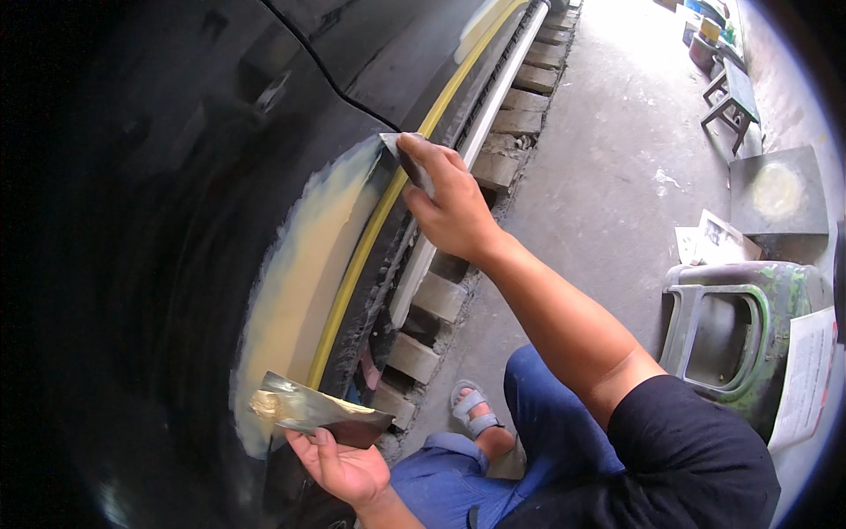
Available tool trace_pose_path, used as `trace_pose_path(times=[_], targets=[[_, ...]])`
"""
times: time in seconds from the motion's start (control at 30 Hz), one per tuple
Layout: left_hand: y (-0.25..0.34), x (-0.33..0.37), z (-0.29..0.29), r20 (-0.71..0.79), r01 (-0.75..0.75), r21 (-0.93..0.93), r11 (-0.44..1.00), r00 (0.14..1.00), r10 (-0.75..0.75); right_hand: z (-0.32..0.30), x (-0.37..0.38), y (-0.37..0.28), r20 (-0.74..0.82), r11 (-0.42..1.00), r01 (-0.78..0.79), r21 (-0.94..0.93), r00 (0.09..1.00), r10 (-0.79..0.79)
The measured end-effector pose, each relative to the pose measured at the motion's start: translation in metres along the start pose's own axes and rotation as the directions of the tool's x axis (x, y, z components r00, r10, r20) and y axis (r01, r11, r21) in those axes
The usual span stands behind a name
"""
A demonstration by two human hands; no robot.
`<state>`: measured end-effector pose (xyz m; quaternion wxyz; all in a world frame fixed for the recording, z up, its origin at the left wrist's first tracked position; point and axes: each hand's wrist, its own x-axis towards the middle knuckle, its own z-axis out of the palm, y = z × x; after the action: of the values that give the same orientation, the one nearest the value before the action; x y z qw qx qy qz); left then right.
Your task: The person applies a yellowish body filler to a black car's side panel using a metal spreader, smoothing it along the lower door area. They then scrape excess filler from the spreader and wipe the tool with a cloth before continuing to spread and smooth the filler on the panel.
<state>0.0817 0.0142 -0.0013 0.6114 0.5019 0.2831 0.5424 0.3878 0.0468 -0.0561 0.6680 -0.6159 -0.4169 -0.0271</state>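
Observation:
My right hand (449,196) reaches far along a dark car body panel, fingers pinched on a thin metal filler spreader (414,163). The spreader's corner meets the upper end of a long patch of pale yellow body filler (308,256), whose edges look smeared grey-white. Lower down, my left hand (342,465) grips a flat metal plate (339,419) from below, thumb near its edge. A lump of filler (267,406) sits on the plate's left end, and more lines its upper edge. Yellow masking tape (357,264) follows the panel beside the patch.
Below the panel runs a white sill strip (507,97) above a row of bricks (441,295). A worn green plastic stool (749,339) stands on the right, with a paper (804,375) against it. Farther up are a board (780,194), a small stool (736,93) and several containers (705,40).

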Motion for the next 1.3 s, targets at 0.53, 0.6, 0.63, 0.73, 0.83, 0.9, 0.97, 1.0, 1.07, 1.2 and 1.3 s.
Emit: trace_pose_path(times=[0.53,0.6,0.63,0.73,0.83,0.9,0.97,1.0,1.07,1.2,1.3], targets=[[-0.004,-0.002,0.003,0.059,0.005,0.021,1.0,0.998,-0.006,0.001,-0.016,0.004,-0.047,0.98,0.186,-0.067,0.981,-0.19],[-0.005,-0.003,0.002,0.056,0.006,0.018,1.0,0.998,-0.007,0.002,-0.009,0.002,-0.013,0.983,0.155,-0.099,0.987,-0.157],[-0.005,-0.003,0.002,0.05,0.006,0.018,1.0,0.999,-0.006,0.009,-0.014,0.002,0.055,0.98,0.196,-0.043,0.979,-0.194],[-0.005,-0.002,0.006,0.059,0.017,0.015,1.0,0.998,-0.018,0.029,-0.056,-0.028,0.171,0.965,0.244,-0.092,0.959,-0.226],[-0.008,-0.003,0.008,0.024,0.019,0.03,0.999,1.0,-0.019,0.025,-0.063,-0.026,0.193,0.958,0.258,-0.128,0.954,-0.231],[-0.006,-0.004,0.007,0.035,0.022,0.051,0.998,0.999,-0.024,0.015,-0.05,-0.013,0.129,0.964,0.199,-0.176,0.976,-0.178],[-0.006,-0.005,0.007,0.042,0.027,0.052,0.998,0.999,-0.029,0.003,-0.025,0.001,-0.036,0.977,0.186,-0.102,0.981,-0.191],[-0.006,-0.005,0.008,0.044,0.023,0.047,0.999,0.999,-0.025,0.002,-0.016,0.002,-0.036,0.974,0.199,-0.108,0.978,-0.204],[-0.007,-0.005,0.009,0.034,0.017,0.049,0.999,0.999,-0.019,0.008,-0.016,0.0,-0.004,0.971,0.22,-0.092,0.975,-0.221],[-0.008,-0.003,0.011,0.03,0.019,0.057,0.998,0.999,-0.021,0.035,-0.066,-0.043,0.168,0.938,0.285,-0.195,0.952,-0.255],[-0.008,-0.003,0.012,0.049,0.015,0.05,0.999,0.999,-0.017,0.031,-0.076,-0.042,0.29,0.949,0.285,-0.137,0.927,-0.237]])
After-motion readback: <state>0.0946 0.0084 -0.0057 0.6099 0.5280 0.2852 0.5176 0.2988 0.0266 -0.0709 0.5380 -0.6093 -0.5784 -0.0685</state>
